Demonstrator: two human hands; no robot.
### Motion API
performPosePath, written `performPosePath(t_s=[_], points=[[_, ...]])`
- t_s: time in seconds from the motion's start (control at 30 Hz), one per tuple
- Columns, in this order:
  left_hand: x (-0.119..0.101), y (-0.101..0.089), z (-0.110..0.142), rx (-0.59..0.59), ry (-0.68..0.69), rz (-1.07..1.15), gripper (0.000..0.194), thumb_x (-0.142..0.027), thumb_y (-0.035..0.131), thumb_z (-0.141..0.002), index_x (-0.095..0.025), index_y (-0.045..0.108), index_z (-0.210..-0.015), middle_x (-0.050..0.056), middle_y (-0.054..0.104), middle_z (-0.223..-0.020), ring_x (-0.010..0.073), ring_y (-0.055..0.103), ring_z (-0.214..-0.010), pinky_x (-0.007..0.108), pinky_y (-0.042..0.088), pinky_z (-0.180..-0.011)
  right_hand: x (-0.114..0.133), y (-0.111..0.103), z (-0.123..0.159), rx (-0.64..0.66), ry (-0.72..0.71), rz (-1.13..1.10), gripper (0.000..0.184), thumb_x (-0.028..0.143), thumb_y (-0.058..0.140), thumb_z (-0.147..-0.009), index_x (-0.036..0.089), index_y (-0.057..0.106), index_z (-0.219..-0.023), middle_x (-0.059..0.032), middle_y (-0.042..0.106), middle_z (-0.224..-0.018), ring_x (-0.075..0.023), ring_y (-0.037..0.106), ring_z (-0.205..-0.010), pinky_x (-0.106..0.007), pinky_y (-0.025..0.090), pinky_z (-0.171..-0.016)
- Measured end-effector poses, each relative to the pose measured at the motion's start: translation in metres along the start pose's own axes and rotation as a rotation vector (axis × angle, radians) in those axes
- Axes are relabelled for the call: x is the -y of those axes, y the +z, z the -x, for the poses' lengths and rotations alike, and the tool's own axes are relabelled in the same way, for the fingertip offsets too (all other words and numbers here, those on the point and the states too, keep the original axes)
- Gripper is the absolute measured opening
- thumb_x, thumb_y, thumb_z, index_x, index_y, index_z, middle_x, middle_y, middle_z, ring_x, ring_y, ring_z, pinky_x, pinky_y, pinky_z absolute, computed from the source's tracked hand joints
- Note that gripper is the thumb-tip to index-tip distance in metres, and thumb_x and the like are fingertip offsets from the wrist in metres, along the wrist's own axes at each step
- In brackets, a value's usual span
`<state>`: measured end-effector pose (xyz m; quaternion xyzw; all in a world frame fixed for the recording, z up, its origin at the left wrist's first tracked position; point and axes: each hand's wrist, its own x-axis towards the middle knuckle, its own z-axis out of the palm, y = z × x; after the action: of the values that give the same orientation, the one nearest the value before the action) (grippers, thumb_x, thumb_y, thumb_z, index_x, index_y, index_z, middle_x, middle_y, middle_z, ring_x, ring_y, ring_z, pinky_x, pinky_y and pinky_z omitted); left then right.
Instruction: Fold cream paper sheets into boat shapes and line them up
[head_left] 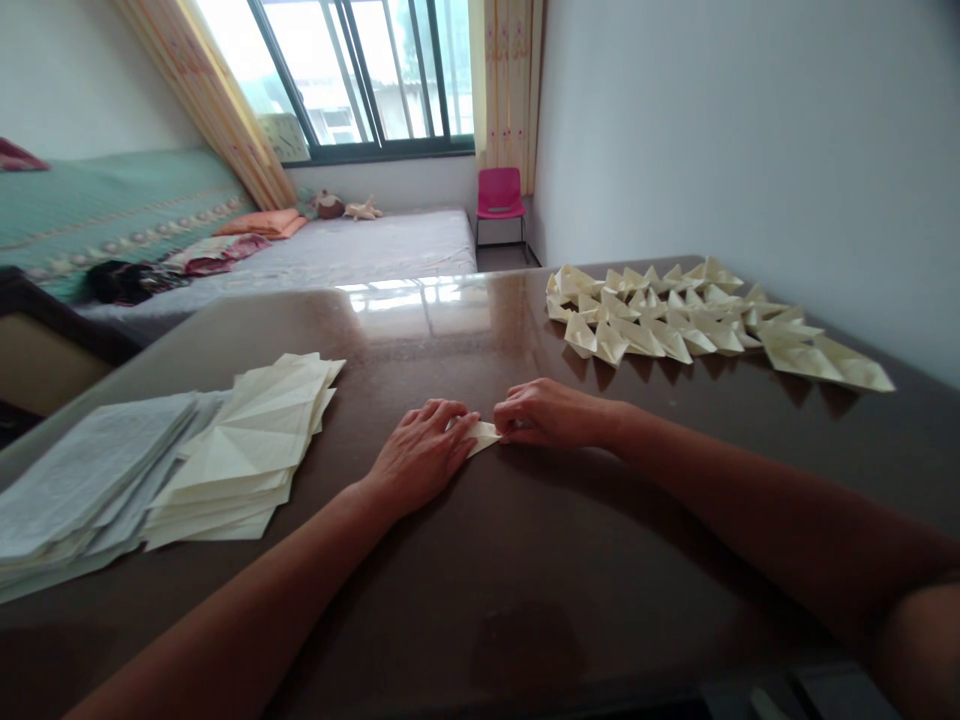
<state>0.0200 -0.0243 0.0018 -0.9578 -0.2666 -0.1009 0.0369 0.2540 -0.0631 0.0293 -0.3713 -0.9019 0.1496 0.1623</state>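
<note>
A small folded piece of cream paper (484,436) lies at the middle of the brown table, mostly covered by my fingers. My left hand (426,450) rests over its left part, fingers bent and pressing it to the tabletop. At its right end my right hand (538,414) is closed, thumb and fingers pinching the tip. The exact shape of the paper under the hands is hidden. To the left lies a stack of creased cream sheets (247,430), fanned unevenly. Rows of folded paper pieces (660,315) with pointed tips stand at the back right.
A pile of grey printed sheets (90,470) lies at the table's left edge, partly under the cream stack. The glossy table (420,620) reflects the window. Beyond it are a bed (405,235) and a pink chair (501,195). A white wall runs along the right.
</note>
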Motion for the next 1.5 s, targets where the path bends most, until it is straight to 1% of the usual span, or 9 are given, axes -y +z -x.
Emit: performPosePath(t_s=[0.13, 0.33, 0.63, 0.9, 1.0, 1.13, 1.27, 1.37, 1.5], points=[[0.000, 0.000, -0.002, -0.001, -0.009, 0.013, 0.034, -0.037, 0.040, -0.095, -0.024, 0.054, -0.124, 0.007, 0.057, -0.115, 0.0242, 0.048, -0.108, 0.042, 0.042, -0.091, -0.002, 0.008, -0.003, -0.067, 0.181, -0.060, 0.007, 0.022, 0.054, -0.087, 0.017, 0.059, -0.086, 0.0004, 0.062, -0.072, -0.0104, 0.051, -0.062, -0.021, 0.032, -0.060], [0.001, -0.001, -0.007, -0.010, -0.051, 0.068, 0.029, -0.036, 0.047, -0.091, -0.024, 0.058, -0.116, 0.007, 0.055, -0.114, 0.0237, 0.049, -0.106, 0.041, 0.043, -0.092, 0.000, 0.021, -0.009, -0.108, 0.324, -0.029, 0.007, 0.020, 0.053, -0.087, 0.017, 0.056, -0.092, -0.0024, 0.063, -0.082, -0.0137, 0.055, -0.072, -0.023, 0.034, -0.066], [0.007, -0.006, -0.008, 0.029, -0.130, 0.092, 0.032, -0.050, 0.051, -0.087, -0.023, 0.059, -0.103, 0.005, 0.056, -0.099, 0.0232, 0.051, -0.097, 0.036, 0.045, -0.082, 0.002, 0.030, -0.010, -0.193, 0.322, 0.051, 0.014, 0.019, 0.058, -0.084, 0.015, 0.057, -0.097, -0.0066, 0.057, -0.098, -0.0146, 0.055, -0.081, -0.024, 0.037, -0.072], [0.010, -0.005, -0.016, 0.064, -0.233, 0.149, 0.042, -0.061, 0.062, -0.073, -0.021, 0.054, -0.082, 0.003, 0.056, -0.092, 0.0228, 0.051, -0.094, 0.033, 0.043, -0.076, 0.000, 0.027, -0.009, -0.179, 0.348, 0.033, 0.013, 0.029, 0.063, -0.084, 0.016, 0.066, -0.085, -0.0034, 0.061, -0.086, -0.0114, 0.054, -0.071, -0.022, 0.035, -0.065], [0.009, -0.006, -0.015, 0.100, -0.290, 0.242, 0.043, -0.060, 0.066, -0.069, -0.021, 0.052, -0.080, 0.001, 0.058, -0.084, 0.0196, 0.054, -0.082, 0.030, 0.042, -0.069, -0.002, 0.029, -0.008, -0.198, 0.320, -0.030, 0.013, 0.028, 0.066, -0.081, 0.016, 0.068, -0.087, -0.0034, 0.062, -0.088, -0.0104, 0.055, -0.069, -0.021, 0.036, -0.064], [0.003, -0.006, -0.012, 0.104, -0.284, 0.458, 0.031, -0.045, 0.066, -0.074, -0.022, 0.052, -0.090, -0.005, 0.061, -0.075, 0.0129, 0.055, -0.066, 0.025, 0.040, -0.063, -0.004, 0.029, -0.006, -0.180, 0.290, -0.082, 0.016, 0.030, 0.066, -0.081, 0.020, 0.072, -0.092, -0.0024, 0.063, -0.089, -0.0100, 0.055, -0.068, -0.022, 0.037, -0.065], [-0.004, -0.012, -0.007, 0.045, -0.265, 0.310, 0.029, -0.045, 0.063, -0.076, -0.025, 0.057, -0.097, -0.001, 0.062, -0.090, 0.0160, 0.058, -0.080, 0.027, 0.041, -0.068, -0.004, 0.026, -0.006, -0.161, 0.288, -0.115, 0.019, 0.032, 0.067, -0.080, 0.023, 0.073, -0.096, -0.0021, 0.063, -0.091, -0.0110, 0.056, -0.071, -0.022, 0.037, -0.065], [-0.007, -0.019, -0.006, 0.141, -0.302, 0.197, 0.034, -0.054, 0.064, -0.073, -0.027, 0.060, -0.093, 0.000, 0.062, -0.093, 0.0185, 0.060, -0.082, 0.027, 0.040, -0.065, -0.005, 0.025, -0.007, -0.148, 0.301, -0.127, 0.019, 0.032, 0.068, -0.079, 0.023, 0.073, -0.095, -0.0016, 0.063, -0.091, -0.0105, 0.056, -0.070, -0.021, 0.037, -0.064], [-0.008, -0.024, -0.008, 0.245, -0.366, 0.181, 0.039, -0.062, 0.062, -0.071, -0.026, 0.057, -0.084, -0.001, 0.064, -0.082, 0.0187, 0.061, -0.074, 0.026, 0.036, -0.059, -0.007, 0.027, -0.006, -0.134, 0.291, -0.118, 0.020, 0.034, 0.067, -0.079, 0.024, 0.072, -0.095, -0.0014, 0.063, -0.094, -0.0101, 0.055, -0.070, -0.022, 0.036, -0.064]])
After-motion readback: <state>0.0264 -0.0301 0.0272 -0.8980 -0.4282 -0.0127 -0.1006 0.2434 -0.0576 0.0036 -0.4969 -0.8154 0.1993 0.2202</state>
